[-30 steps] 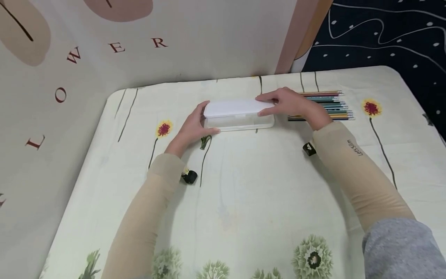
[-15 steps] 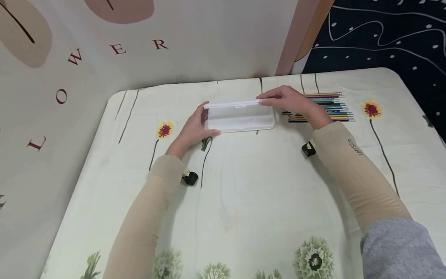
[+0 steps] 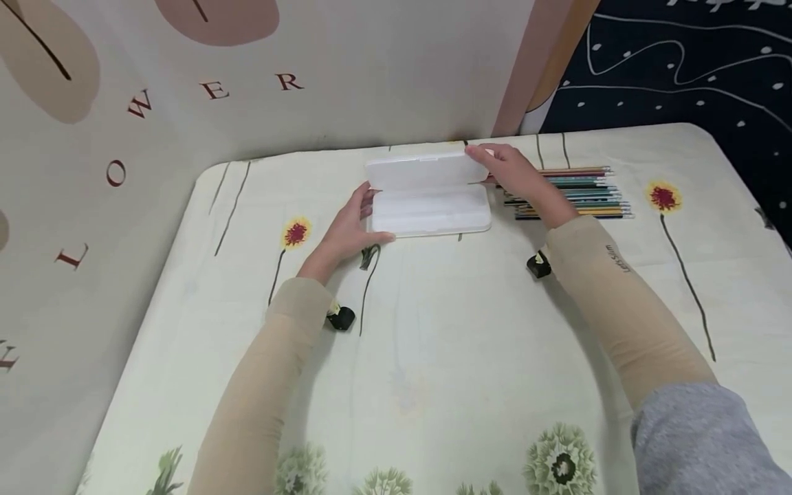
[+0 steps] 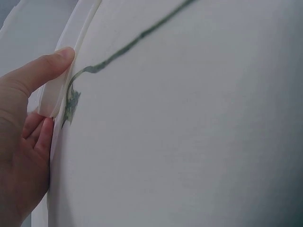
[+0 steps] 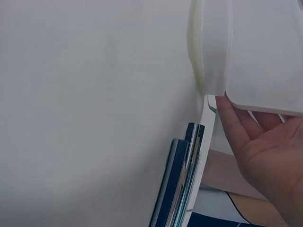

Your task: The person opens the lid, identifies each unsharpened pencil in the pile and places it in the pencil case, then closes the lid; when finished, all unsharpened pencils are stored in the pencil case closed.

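A white translucent pencil case (image 3: 431, 212) lies near the far edge of the table, its hinged lid (image 3: 421, 172) raised and leaning back. My left hand (image 3: 346, 230) grips the left end of the case, thumb on the front edge and fingers round the side. In the left wrist view that thumb (image 4: 61, 56) presses the rim. The lid's right corner is held by my right hand (image 3: 516, 175), thumb on its inner face. From the right wrist view, the fingers (image 5: 258, 127) show along the lid's edge. Several pencils (image 3: 588, 196) lie in a row beside the case, partly hidden by my right hand.
A flower-patterned cloth (image 3: 433, 357) covers the table. Behind the far edge stands a pale wall (image 3: 371, 96) with printed letters, with a dark patterned fabric (image 3: 668, 69) at the back right. Small black devices (image 3: 341, 317) sit at both wrists.
My right hand has lifted the pencil case's lid from nearly closed, swinging it up and back. The case's inside now shows. My left hand has kept its hold on the left end.
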Demonstrator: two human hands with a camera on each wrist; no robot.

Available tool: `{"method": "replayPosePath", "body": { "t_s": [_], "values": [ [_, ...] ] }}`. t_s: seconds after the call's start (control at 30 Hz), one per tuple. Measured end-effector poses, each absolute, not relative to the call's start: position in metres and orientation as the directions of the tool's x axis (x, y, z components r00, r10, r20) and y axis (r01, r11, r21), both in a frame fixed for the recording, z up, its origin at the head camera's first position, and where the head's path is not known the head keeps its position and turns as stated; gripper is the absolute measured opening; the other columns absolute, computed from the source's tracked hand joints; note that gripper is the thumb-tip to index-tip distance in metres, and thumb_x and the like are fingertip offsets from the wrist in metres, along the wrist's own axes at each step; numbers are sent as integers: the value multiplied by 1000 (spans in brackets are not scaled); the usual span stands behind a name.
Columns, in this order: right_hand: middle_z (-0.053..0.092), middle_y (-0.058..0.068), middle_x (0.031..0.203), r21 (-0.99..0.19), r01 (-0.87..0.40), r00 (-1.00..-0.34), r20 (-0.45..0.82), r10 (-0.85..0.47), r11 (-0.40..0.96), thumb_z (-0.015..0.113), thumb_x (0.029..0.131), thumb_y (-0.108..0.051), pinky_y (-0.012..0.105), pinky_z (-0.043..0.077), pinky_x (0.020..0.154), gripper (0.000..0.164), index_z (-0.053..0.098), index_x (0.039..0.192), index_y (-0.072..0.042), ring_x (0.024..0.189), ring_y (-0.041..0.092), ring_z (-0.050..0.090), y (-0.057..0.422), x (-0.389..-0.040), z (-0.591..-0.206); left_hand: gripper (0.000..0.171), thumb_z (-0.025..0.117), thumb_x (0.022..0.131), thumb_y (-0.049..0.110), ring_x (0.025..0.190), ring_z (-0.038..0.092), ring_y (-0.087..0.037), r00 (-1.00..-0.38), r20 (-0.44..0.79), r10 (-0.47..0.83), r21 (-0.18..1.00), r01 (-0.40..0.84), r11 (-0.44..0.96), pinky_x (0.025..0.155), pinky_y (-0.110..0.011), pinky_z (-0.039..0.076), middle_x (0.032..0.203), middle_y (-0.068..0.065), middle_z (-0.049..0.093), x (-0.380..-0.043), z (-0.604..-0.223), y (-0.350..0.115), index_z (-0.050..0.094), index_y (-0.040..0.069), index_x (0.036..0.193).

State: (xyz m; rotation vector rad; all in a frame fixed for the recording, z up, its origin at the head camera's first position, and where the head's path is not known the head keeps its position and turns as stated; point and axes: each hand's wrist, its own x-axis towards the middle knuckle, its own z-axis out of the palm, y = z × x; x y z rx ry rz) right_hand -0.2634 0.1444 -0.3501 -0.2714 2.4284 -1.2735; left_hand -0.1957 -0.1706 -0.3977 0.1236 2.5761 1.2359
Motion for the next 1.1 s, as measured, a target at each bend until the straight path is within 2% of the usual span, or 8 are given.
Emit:
{"method": "replayPosePath", "body": {
  "t_s": [0.17, 0.27, 0.33, 0.47, 0.53, 0.6, 0.83, 1.1],
  "values": [
    [29, 13, 163, -842, 21, -941, -199, -275, 540, 31, 103, -60, 52, 35, 122, 74, 27, 158, -11, 148, 32, 35, 136, -267, -352, 115, 86, 79, 25, 147, 38, -25, -960, -186, 209, 789, -19, 614, 126, -37, 32, 161, -5, 33, -195, -399, -171, 5, 21, 161],
    [34, 13, 161, -858, 31, -967, -155, -200, 513, 31, 104, -56, 49, 34, 123, 68, 31, 155, -10, 145, 30, 36, 132, -267, -352, 116, 86, 79, 25, 146, 38, -24, -961, -181, 208, 790, -16, 613, 126, -37, 32, 160, -5, 33, -194, -399, -169, 4, 23, 161],
    [42, 12, 153, -881, 37, -986, -109, -126, 473, 35, 105, -52, 39, 40, 118, 60, 38, 148, -11, 137, 23, 42, 129, -266, -354, 116, 86, 79, 25, 147, 38, -24, -961, -183, 209, 792, -18, 611, 126, -37, 32, 160, -5, 33, -194, -399, -168, 4, 24, 161],
    [58, 2, 125, -933, -13, -999, 28, 36, 359, 50, 104, -35, 20, 47, 95, 33, 52, 127, -11, 111, 10, 51, 127, -265, -356, 116, 86, 79, 25, 147, 38, -24, -961, -179, 210, 794, -15, 607, 126, -37, 33, 158, -6, 34, -195, -398, -167, 4, 24, 161],
    [59, -6, 111, -941, -43, -993, 78, 91, 336, 56, 102, -31, 16, 46, 84, 24, 57, 118, -14, 99, 5, 51, 128, -266, -357, 116, 86, 79, 25, 147, 38, -24, -962, -178, 207, 791, -15, 612, 125, -37, 33, 158, -6, 34, -194, -398, -168, 4, 24, 161],
    [57, -12, 103, -935, -67, -986, 115, 119, 348, 60, 100, -29, 13, 48, 81, 20, 61, 113, -14, 94, 1, 51, 131, -267, -357, 116, 86, 79, 26, 147, 37, -24, -963, -183, 199, 782, -20, 623, 126, -37, 33, 158, -5, 34, -194, -397, -169, 3, 25, 161],
    [63, -15, 93, -927, -76, -987, 122, 104, 367, 64, 97, -25, 11, 56, 82, 23, 71, 113, -9, 83, 0, 59, 146, -265, -355, 118, 86, 79, 28, 147, 37, -24, -962, -179, 205, 778, -11, 628, 126, -37, 32, 158, -6, 34, -194, -397, -169, 1, 26, 161],
    [69, -5, 107, -901, -124, -992, 123, -29, 415, 60, 100, -28, 9, 56, 85, 31, 69, 122, -8, 92, 1, 63, 163, -259, -348, 120, 86, 79, 26, 147, 37, -24, -963, -170, 209, 782, -3, 624, 126, -36, 32, 157, -6, 34, -195, -397, -170, -1, 26, 161]
  ]
}}
